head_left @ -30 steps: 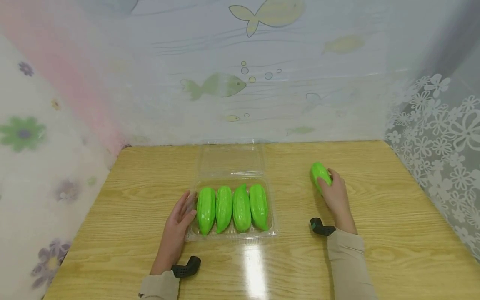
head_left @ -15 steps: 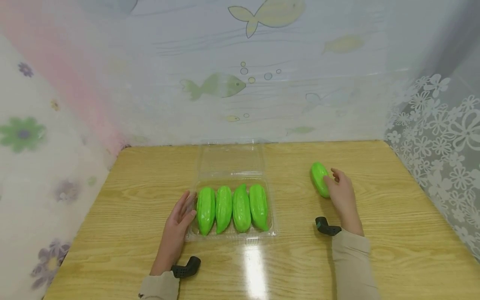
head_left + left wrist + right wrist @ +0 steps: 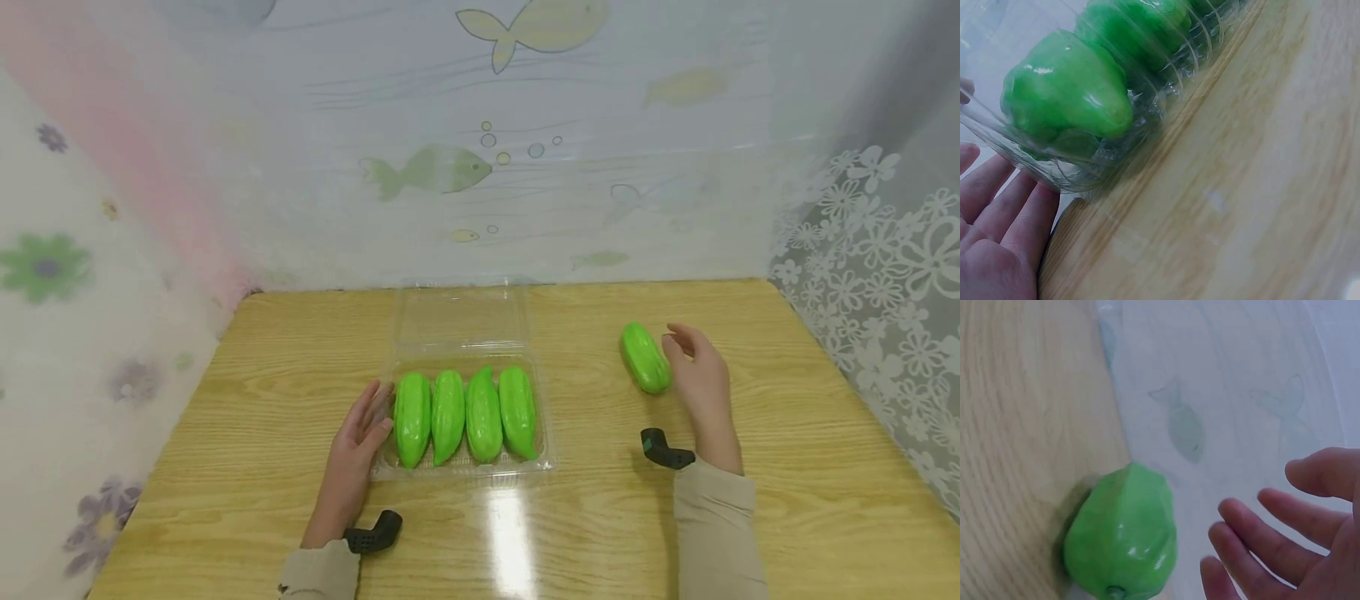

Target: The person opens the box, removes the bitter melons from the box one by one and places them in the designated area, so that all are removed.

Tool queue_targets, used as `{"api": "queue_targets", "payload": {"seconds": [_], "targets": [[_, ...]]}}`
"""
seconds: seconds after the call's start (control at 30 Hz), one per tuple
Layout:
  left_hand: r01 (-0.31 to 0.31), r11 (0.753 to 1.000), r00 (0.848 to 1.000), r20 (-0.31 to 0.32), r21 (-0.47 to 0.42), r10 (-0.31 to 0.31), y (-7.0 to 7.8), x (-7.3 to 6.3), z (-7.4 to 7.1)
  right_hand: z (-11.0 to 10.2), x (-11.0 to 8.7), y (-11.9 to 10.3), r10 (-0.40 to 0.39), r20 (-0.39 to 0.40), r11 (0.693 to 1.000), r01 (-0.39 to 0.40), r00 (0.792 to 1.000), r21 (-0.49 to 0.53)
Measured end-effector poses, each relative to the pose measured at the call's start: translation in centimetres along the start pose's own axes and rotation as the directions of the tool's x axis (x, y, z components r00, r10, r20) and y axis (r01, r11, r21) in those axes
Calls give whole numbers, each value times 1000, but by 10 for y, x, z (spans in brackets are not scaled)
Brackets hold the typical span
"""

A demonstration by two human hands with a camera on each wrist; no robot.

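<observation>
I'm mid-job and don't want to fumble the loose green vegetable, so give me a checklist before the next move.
1. Lid folded back: ok, the clear box stands open.
2. Box steadied: ok, the left hand rests against its left side.
3. Right hand free: ok, it holds nothing.
4. Loose vegetable in hand: not ok, it lies on the table, apart from the right hand.
5. Room for a fifth: cannot tell, four vegetables lie side by side in the box.
</observation>
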State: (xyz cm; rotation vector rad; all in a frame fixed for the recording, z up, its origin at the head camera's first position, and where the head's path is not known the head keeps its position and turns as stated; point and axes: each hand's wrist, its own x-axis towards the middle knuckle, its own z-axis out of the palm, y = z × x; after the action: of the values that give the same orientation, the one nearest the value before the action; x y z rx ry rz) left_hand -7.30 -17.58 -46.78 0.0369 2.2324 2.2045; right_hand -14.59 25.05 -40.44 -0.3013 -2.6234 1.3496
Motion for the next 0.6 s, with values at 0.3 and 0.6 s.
{"api": "queue_targets", "payload": {"seconds": [0.3, 0.6], "targets": [[-4, 1000, 1000, 0, 2, 4, -1, 1, 0, -1, -5, -13, -97, 74, 993, 102, 993, -65], [-5, 1000, 1000, 7, -16, 5, -1, 1, 0, 9, -6, -18, -143, 212, 985, 160, 967, -63]]}}
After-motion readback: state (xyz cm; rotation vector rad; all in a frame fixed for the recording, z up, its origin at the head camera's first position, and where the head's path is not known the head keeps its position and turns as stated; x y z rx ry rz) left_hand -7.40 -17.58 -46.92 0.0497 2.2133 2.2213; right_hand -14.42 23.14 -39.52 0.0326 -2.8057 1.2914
